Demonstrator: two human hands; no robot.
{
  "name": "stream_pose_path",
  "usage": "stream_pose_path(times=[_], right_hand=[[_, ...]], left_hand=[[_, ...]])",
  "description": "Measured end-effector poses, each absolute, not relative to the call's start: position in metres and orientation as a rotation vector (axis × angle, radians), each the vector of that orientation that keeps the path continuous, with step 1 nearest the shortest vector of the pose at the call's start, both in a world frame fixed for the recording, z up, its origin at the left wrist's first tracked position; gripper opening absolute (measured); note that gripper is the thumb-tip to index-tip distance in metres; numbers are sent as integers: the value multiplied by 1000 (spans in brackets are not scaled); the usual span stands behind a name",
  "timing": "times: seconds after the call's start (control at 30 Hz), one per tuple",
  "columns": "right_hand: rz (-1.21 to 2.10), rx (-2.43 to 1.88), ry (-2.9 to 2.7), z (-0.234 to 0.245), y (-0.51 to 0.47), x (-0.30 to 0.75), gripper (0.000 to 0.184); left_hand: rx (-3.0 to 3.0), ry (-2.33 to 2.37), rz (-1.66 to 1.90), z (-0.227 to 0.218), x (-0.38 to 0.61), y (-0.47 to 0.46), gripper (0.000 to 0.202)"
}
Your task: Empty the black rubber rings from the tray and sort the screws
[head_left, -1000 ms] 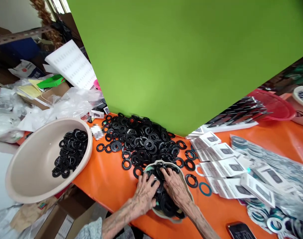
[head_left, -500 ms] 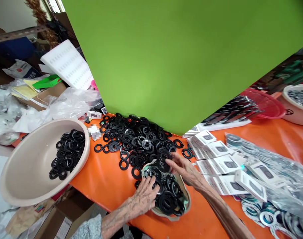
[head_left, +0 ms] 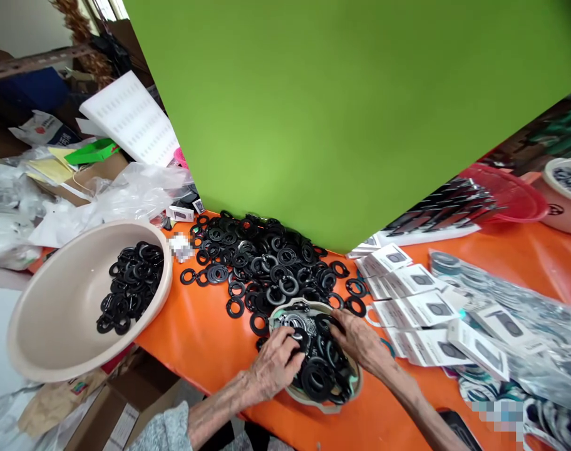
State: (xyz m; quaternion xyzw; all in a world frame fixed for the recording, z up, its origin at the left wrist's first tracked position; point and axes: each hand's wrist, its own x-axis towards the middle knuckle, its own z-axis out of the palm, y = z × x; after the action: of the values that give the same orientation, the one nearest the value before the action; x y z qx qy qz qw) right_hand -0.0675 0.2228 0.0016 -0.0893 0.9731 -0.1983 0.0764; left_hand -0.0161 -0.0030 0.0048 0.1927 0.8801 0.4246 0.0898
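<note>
Both of my hands rest in a small scalloped dish (head_left: 317,403) full of black rings near the front edge of the orange table (head_left: 205,338). My left hand (head_left: 276,360) pinches a black ring (head_left: 300,339) at the dish's left side, fingers curled. My right hand (head_left: 360,338) lies over the rings at the right side, its fingers bent down among them; what they grip is hidden. Just beyond the dish spreads a large heap of black rings (head_left: 262,257).
A big beige basin (head_left: 55,313) with black rings stands at the left. White packaged cards (head_left: 421,300) and clear bags of rings (head_left: 524,313) lie to the right. A red basket (head_left: 515,194), a white bowl (head_left: 565,200) and a phone (head_left: 457,429) are also there. A green patch covers the far side.
My right hand, which reached out to the heap half a second ago, has come back into the dish. My left hand stayed at the dish's left side.
</note>
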Motion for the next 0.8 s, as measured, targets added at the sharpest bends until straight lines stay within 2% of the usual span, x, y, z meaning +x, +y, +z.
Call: stream_pose_path(times=[0.17, 0.23, 0.33, 0.4, 0.47, 0.63, 0.8], right_hand=[[-743, -293, 2874, 22, 198, -94, 33], [-732, -334, 2900, 18, 181, -90, 30], [-688, -429, 2908, 6, 165, -76, 23], [-667, -467, 2905, 2, 163, -70, 22], [-649, -475, 2898, 4, 168, -71, 19], [-619, -377, 2895, 17, 174, -84, 16], [-413, -277, 2970, -3, 150, -56, 12]], left_hand=[[203, 2760, 1349, 36, -79, -34, 25], [139, 2799, 1300, 38, -86, -40, 25], [254, 2721, 1186, 23, -57, -31, 19], [296, 2662, 1077, 4, -27, -17, 40], [281, 2636, 948, -14, -4, -7, 48], [249, 2644, 907, -30, 9, -2, 41], [168, 2711, 920, -31, 11, 5, 39]])
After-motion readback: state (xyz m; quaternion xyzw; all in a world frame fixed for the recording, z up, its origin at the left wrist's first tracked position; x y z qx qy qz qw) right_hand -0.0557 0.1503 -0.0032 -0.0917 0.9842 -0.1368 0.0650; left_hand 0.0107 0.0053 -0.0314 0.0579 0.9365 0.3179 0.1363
